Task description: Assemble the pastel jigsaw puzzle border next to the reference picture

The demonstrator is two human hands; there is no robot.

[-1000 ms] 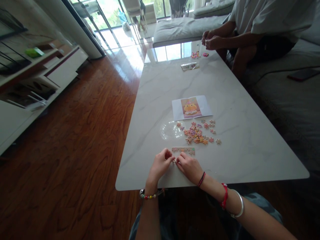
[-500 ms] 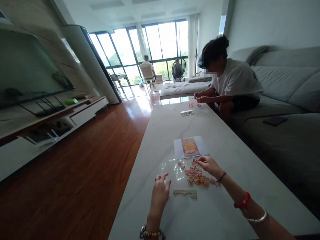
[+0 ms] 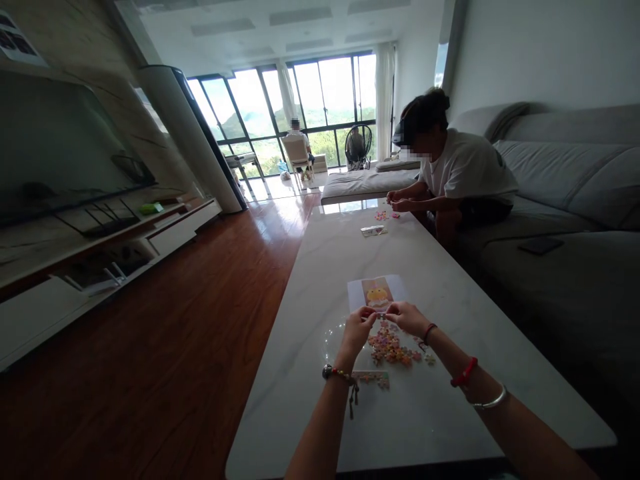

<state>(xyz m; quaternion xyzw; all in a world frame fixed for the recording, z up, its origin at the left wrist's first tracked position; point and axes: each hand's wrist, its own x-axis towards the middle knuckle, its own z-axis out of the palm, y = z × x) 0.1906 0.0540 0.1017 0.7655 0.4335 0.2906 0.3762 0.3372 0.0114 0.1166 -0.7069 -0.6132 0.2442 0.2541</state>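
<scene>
My left hand and my right hand meet above the far side of a loose pile of puzzle pieces. The fingertips of both are pinched together, nearly touching, on a small puzzle piece mostly hidden by the fingers; whether it is one piece or two I cannot tell. Just behind them lies a paper sheet printed with a yellow figure. Nearer to me, partly covered by my left wrist, is a joined strip of puzzle pieces. A few stray pieces sit at the pile's right.
The long white marble-look table carries a small clear packet and another group of pieces farther off. A person sits at its right on a grey sofa, hands over the far end. A wooden floor lies left.
My left hand has gone from lying apart with its fingers loose to the far side of the pile, meeting my right hand. My right hand has shifted slightly left and away from me.
</scene>
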